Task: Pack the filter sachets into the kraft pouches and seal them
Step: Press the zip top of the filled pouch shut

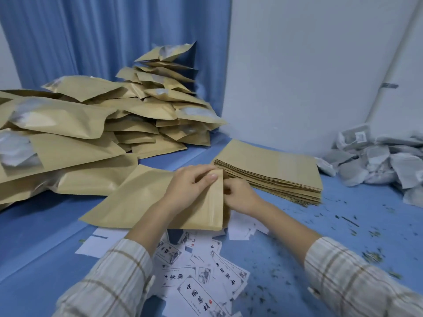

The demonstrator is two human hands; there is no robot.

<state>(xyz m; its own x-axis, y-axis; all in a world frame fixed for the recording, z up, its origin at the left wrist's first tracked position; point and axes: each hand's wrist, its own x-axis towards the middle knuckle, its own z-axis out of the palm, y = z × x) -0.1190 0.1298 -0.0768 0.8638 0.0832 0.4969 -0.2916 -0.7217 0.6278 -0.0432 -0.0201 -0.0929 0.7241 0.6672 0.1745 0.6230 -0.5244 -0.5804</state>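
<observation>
From the head view, your left hand (190, 184) and right hand (238, 195) both pinched the mouth edge of one kraft pouch (137, 202) lying on the blue desk (45, 236); its contents were hidden. Filter sachets (375, 165) lay heaped at right.

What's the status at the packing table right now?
Left hand and right hand both pinching kraft pouch at its open edge. Sachets piled far right. Nothing in the way.

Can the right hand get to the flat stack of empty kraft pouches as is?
Probably yes. The right hand pinches the mouth of the kraft pouch right beside the stack of empty pouches, with nothing between them; it must let go first.
</observation>
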